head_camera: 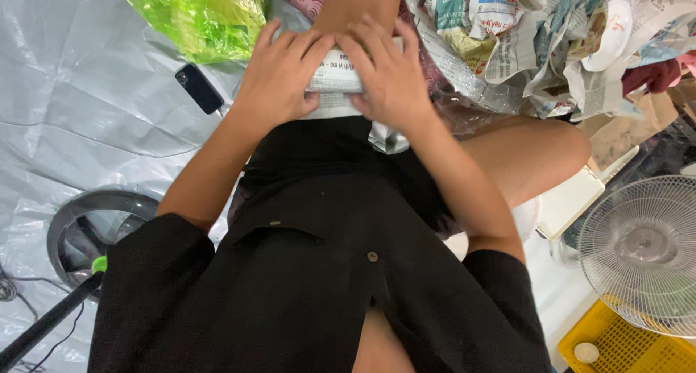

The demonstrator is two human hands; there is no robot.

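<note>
A crinkled grey tarp (94, 112) covered the floor, with a white wire-grille fan (641, 253) at the right and a heap of crumpled newspaper (551, 39) above it. Both forearms reached forward over the lap. The left hand (279, 76) and right hand (391, 76) lay flat, fingers spread, pressing a newsprint-wrapped bundle (335, 79) on the knee. A dark phone (199, 88) lay just left.
</note>
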